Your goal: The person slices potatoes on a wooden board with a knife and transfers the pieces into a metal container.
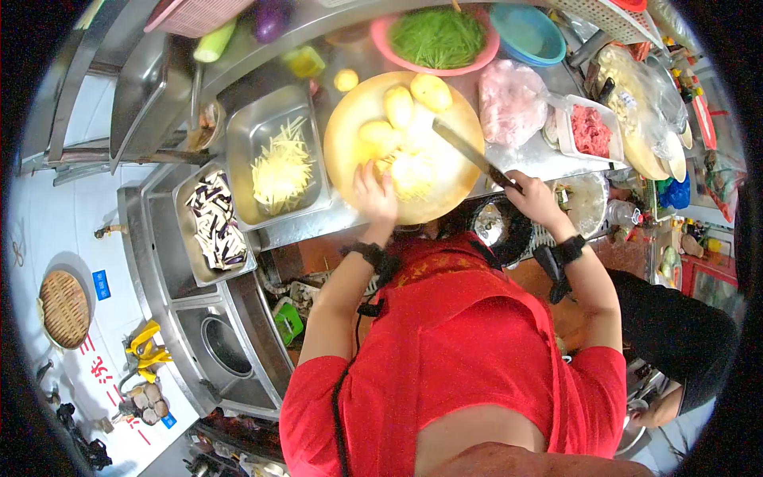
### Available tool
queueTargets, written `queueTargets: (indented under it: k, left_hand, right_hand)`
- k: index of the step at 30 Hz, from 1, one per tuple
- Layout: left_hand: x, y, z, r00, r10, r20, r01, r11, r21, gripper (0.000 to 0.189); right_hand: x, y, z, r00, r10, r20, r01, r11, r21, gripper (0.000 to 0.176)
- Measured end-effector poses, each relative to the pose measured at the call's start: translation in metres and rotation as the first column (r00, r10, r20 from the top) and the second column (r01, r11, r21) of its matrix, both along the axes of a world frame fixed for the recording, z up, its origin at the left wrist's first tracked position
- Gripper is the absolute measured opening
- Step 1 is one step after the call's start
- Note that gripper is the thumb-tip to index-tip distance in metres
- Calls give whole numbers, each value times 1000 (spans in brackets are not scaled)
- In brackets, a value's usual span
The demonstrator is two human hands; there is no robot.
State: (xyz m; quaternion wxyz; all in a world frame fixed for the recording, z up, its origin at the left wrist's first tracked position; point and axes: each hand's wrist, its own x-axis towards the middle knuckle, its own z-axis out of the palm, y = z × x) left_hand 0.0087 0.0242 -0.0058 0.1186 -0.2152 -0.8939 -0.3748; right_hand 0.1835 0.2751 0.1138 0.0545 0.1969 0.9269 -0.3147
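Observation:
My right hand [534, 199] is wrapped round the dark handle of a knife [469, 146], whose blade lies over the right part of a round cutting board [347, 107]. Beside a pile of pale yellow shreds [412, 173] on the board, my left hand [375, 193] rests at the lower left edge, fingers apart. Peeled potatoes [399, 106] lie toward the back of the board. To the left, a steel tray [243, 127] holds more cut shreds [282, 171]. Next to it, another tray holds dark-skinned white strips [214, 222].
Behind the board stand a pink basin [380, 40] of green shreds and blue bowls [528, 33]. Bagged pink meat [513, 103] and a white container [566, 135] of minced meat sit right. A co-worker's dark sleeve [675, 326] and hand [653, 415] are at lower right.

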Motion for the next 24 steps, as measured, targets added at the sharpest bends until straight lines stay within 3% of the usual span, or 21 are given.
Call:
queueTargets:
  k: [1, 2, 3, 5, 7, 10, 13, 15, 19, 21, 24]
  left_hand:
    - [11, 4, -4, 988, 141, 56, -142, 990, 22, 48]
    - [16, 5, -14, 985, 106, 137, -106, 994, -14, 60]
    - [19, 10, -12, 985, 109, 137, -108, 994, -16, 60]
    - [25, 24, -4, 971, 98, 217, -91, 995, -45, 66]
    - [23, 35, 2, 974, 87, 210, -86, 996, -16, 72]
    - [21, 50, 14, 977, 34, 212, -49, 997, 65, 74]
    - [19, 58, 16, 988, -34, 151, 22, 997, 79, 77]
    - [19, 61, 15, 985, -90, 145, 59, 978, 201, 76]
    - [18, 61, 18, 986, -35, 166, -7, 969, 245, 73]
    - [12, 58, 25, 995, -31, 91, -6, 925, 381, 68]
    - [-8, 46, 67, 999, 17, 29, -27, 911, 412, 67]
  right_hand:
    - [1, 3, -21, 990, -139, 16, 140, 975, -173, 26]
    - [2, 9, -44, 989, -151, -7, 138, 922, -362, 23]
    - [1, 6, -54, 989, -148, -6, 136, 921, -364, 23]
    - [1, 2, -68, 935, -290, 202, 339, 578, -742, 20]
    - [1, -12, -72, 924, -300, 239, 369, 530, -763, 23]
    - [-4, -32, -78, 952, -133, 274, 301, 557, -774, 33]
    - [-14, -58, -66, 952, -96, 292, 295, 548, -782, 26]
    - [-18, -68, -62, 963, -86, 254, 261, 524, -810, 23]
    - [-24, -76, -34, 974, -50, 220, 208, 575, -791, 22]
    - [-29, -79, -21, 978, -40, 205, 186, 609, -771, 20]
    - [-50, -87, -2, 991, 1, 134, 102, 645, -758, 18]
